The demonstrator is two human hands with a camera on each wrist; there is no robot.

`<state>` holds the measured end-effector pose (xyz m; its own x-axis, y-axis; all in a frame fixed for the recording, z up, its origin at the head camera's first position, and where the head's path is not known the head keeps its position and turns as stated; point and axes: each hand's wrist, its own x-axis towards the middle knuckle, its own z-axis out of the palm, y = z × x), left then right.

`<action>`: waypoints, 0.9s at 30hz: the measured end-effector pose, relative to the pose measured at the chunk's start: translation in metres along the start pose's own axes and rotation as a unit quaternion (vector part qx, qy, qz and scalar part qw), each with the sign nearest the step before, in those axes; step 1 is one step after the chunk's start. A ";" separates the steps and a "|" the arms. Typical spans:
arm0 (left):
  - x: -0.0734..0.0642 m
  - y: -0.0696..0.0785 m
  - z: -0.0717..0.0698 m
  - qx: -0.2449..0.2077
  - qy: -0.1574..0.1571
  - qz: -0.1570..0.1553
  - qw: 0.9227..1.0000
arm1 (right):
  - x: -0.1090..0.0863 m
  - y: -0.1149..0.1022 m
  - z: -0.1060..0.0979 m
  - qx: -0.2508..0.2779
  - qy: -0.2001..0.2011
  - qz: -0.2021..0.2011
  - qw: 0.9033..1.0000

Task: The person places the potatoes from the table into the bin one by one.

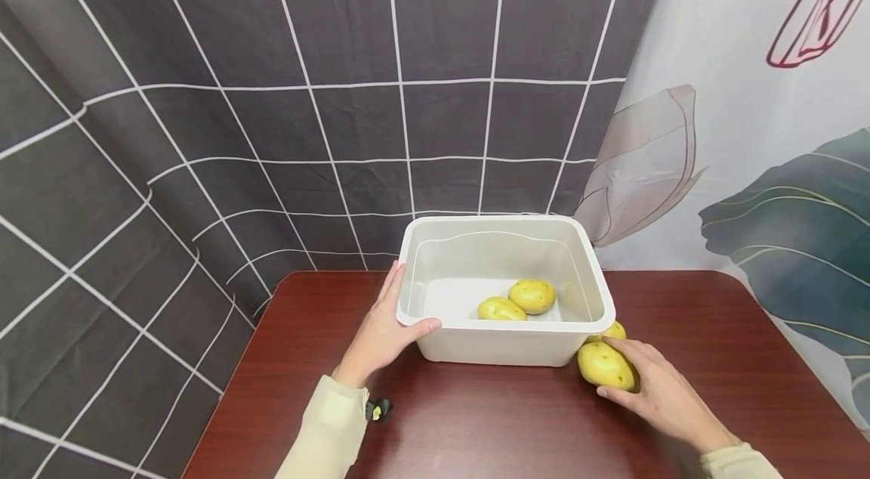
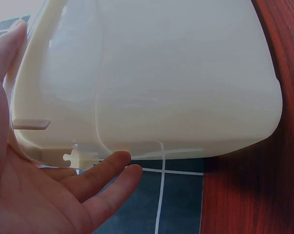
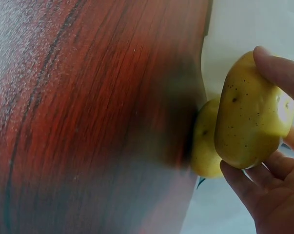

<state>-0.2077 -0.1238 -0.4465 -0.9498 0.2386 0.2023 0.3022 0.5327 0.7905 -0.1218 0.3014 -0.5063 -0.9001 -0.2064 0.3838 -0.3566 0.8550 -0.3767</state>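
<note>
With the right hand (image 1: 655,388) I have a yellow potato (image 1: 603,366) pinched, thumb on one side and fingers on the other, between the white bin (image 1: 496,347) and the right edge of the tabletop (image 1: 516,418). I can't tell whether it is clear of the surface. A second potato (image 3: 205,141) sits just behind, close by the bin, so I'd raise the held one straight up before any sideways move, lest it knock its neighbour.

The left hand (image 1: 381,335) is spread about the bin's near left corner, thumb and fingers apart; light pressure there should be enough to steady it near the tabletop's far edge. Inside lie two more potatoes (image 1: 532,295). The rounded skin could roll in the grip, so I'd want firm, even contact from thumb and fingers.
</note>
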 end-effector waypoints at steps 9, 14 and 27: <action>0.001 -0.002 0.000 0.003 0.002 0.001 1.000 | 0.000 0.002 -0.004 0.002 0.010 -0.012 1.000; 0.001 -0.001 -0.001 0.005 0.000 -0.003 1.000 | 0.001 0.003 -0.007 0.002 0.011 -0.014 1.000; 0.002 -0.003 0.001 0.008 -0.005 -0.013 1.000 | 0.002 0.008 -0.020 -0.004 0.005 -0.001 1.000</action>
<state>-0.2107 -0.1246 -0.4491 -0.9567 0.2319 0.1757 0.2782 0.5516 0.7863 -0.1217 0.3173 -0.4918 -0.8967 -0.2035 0.3931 -0.3565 0.8585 -0.3687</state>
